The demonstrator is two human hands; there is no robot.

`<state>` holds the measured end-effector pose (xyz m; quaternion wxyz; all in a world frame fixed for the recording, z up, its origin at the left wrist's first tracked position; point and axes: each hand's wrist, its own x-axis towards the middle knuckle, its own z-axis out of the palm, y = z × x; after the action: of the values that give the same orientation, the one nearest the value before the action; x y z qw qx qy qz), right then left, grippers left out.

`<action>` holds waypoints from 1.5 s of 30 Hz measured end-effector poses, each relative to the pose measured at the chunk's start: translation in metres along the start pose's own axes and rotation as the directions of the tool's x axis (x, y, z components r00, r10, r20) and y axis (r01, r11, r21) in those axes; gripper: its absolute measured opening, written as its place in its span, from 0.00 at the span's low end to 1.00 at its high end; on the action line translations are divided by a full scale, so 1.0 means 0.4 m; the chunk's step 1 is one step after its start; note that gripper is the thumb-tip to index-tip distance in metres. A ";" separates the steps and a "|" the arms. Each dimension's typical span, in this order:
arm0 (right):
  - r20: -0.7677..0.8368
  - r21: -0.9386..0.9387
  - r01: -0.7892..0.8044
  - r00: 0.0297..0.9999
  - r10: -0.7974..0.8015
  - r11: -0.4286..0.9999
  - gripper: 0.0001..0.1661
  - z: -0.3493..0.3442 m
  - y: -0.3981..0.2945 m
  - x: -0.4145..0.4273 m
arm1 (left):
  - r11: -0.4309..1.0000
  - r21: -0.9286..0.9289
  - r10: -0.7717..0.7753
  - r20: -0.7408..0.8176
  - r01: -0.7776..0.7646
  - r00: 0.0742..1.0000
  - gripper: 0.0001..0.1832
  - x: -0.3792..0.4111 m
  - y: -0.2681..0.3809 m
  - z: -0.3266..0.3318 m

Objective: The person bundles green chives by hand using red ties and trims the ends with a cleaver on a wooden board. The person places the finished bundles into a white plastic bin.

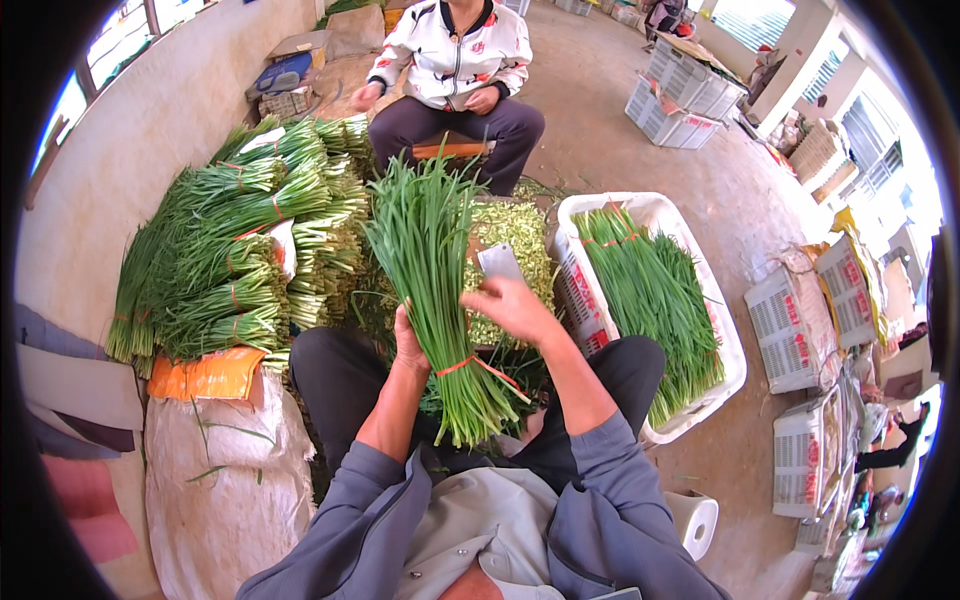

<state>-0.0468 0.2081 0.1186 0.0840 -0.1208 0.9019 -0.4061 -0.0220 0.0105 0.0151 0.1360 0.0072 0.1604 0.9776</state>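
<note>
A large bundle of garlic chives (431, 255) stands before me, leaves pointing away and pale stem ends toward my lap. A red band (456, 365) ties it near the stems. My left hand (410, 343) grips its left side. Beside its right edge, my right hand (510, 306) has the fingers bent toward the leaves; whether they grip any is unclear. A cleaver's metal blade (501, 261) shows just beyond that hand, its handle hidden. Under the blade, chopped pale stem pieces (517, 225) cover a board.
Tied chive bundles (240, 255) are piled at left, behind a woven sack (225, 480). A white plastic crate (731, 360) holding chives stands at right. Opposite sits a person (457, 82) in a patterned jacket. More crates (780, 330) line the right side.
</note>
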 end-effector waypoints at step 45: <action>-0.079 0.688 -0.123 0.967 0.243 0.715 0.09 0.155 0.042 -0.109 | 0.935 0.353 0.130 -0.293 -0.019 0.947 0.16 0.002 -0.026 -0.003</action>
<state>0.0081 0.1872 0.0679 0.0877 0.0421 0.7030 -0.7045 -0.0203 0.0198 0.0106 0.0680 -0.1172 0.3485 0.9275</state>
